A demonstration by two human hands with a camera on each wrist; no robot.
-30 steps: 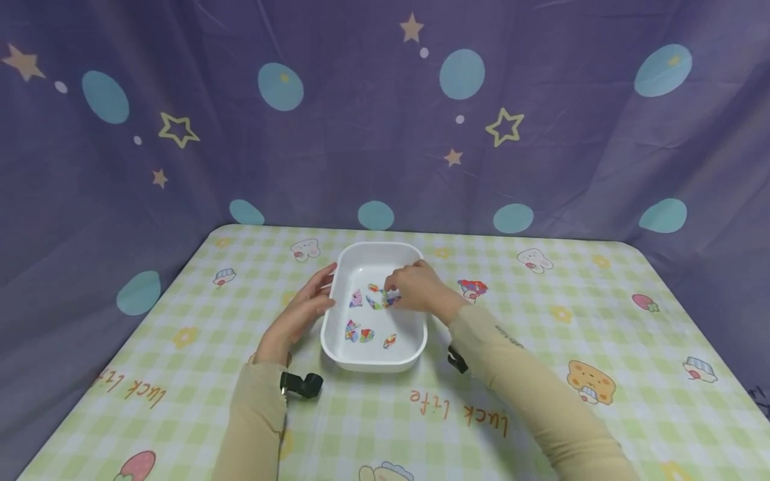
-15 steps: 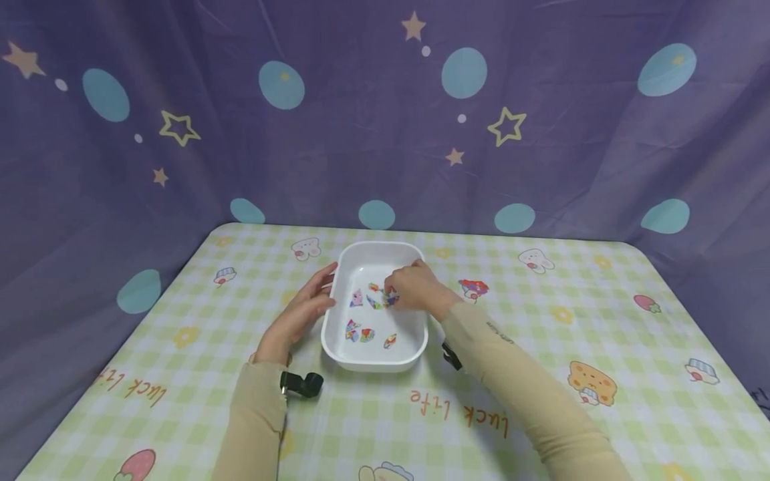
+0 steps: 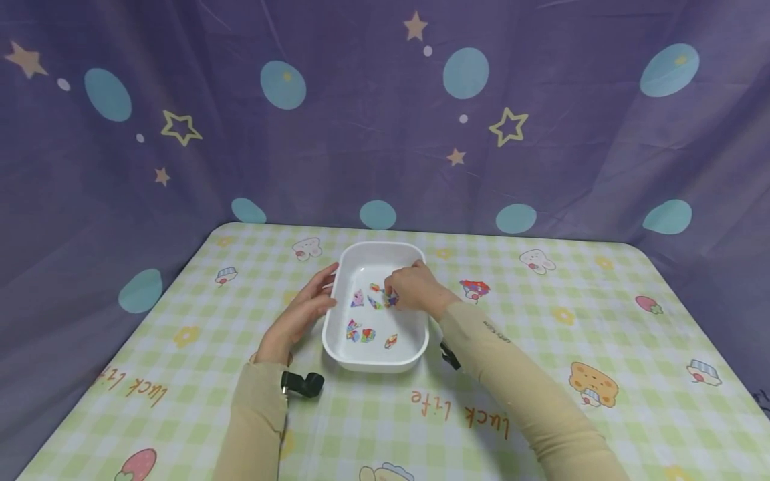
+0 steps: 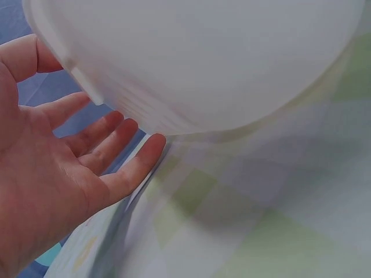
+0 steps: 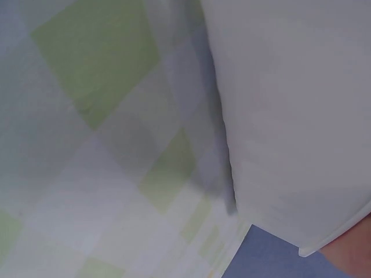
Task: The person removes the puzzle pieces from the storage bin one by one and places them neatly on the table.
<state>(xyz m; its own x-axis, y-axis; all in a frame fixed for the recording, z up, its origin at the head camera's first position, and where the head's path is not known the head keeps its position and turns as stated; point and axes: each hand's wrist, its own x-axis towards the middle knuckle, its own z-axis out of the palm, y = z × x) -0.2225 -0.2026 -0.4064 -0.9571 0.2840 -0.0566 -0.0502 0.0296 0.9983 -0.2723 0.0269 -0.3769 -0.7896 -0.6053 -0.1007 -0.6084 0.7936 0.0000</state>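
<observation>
A white rectangular tray with rounded corners holds several small, flat, irregular pieces with bright printed pictures, such as a pinkish piece and a red-and-green one. My left hand rests against the tray's left side, fingers mostly extended along the outer wall, as the left wrist view also shows. Over the right rim reaches my right hand, its fingers bent down at a colourful piece on the tray floor. Its fingertips are largely hidden, so a pinch cannot be confirmed. The right wrist view shows mostly the tray's outer wall.
The tray stands on a table covered by a green-and-white checked cloth with printed cartoons and lettering. Behind the table hangs a purple curtain with stars and blue ovals. A black camera mount sits at the left wrist.
My right hand and forearm have shifted slightly, with the fingers staying at the same group of pieces. The left hand and tray keep their places.
</observation>
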